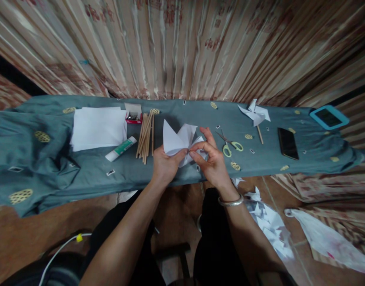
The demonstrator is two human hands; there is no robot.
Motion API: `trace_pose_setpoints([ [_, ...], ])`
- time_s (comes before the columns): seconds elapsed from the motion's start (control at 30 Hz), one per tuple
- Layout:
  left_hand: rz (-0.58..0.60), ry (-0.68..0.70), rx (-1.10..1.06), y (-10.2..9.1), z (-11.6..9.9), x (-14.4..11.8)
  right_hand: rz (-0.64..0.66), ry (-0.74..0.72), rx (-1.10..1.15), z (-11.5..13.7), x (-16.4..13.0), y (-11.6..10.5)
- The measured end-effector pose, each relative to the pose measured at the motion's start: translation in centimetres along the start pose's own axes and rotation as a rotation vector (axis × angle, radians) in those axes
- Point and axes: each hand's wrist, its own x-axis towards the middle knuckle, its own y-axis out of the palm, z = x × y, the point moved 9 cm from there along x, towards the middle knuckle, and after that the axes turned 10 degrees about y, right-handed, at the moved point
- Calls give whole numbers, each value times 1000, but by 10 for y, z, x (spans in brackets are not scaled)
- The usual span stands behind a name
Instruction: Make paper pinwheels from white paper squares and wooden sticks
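Note:
A white paper piece (pixel 178 140) with folded-in points, shaped like a half-made pinwheel, is held over the front edge of the cloth-covered table (pixel 51 167). My left hand (pixel 165 165) grips it from below left. The fingertips of my right hand (pixel 210 159) pinch its centre from the right. A silver bangle sits on my right wrist. A bundle of wooden sticks (pixel 145 137) lies just left of my hands, and green-handled scissors (pixel 231 144) lie just right.
A stack of white paper (pixel 97 127), a glue stick (pixel 120 148) and a small box of pins (pixel 133 114) lie to the left. A finished paper pinwheel (pixel 255 114), a black phone (pixel 287 143) and a blue-cased device (pixel 329 116) lie to the right. Paper scraps (pixel 270 220) litter the floor.

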Motion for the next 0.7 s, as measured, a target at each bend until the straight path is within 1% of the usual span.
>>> trace_pose_setpoints([
  [0.5,15,61,23,-2,1,1,39,50,52,-7,2,5],
  [0.7,15,43,38,-2,2,1,38,58,61,-10,2,6],
])
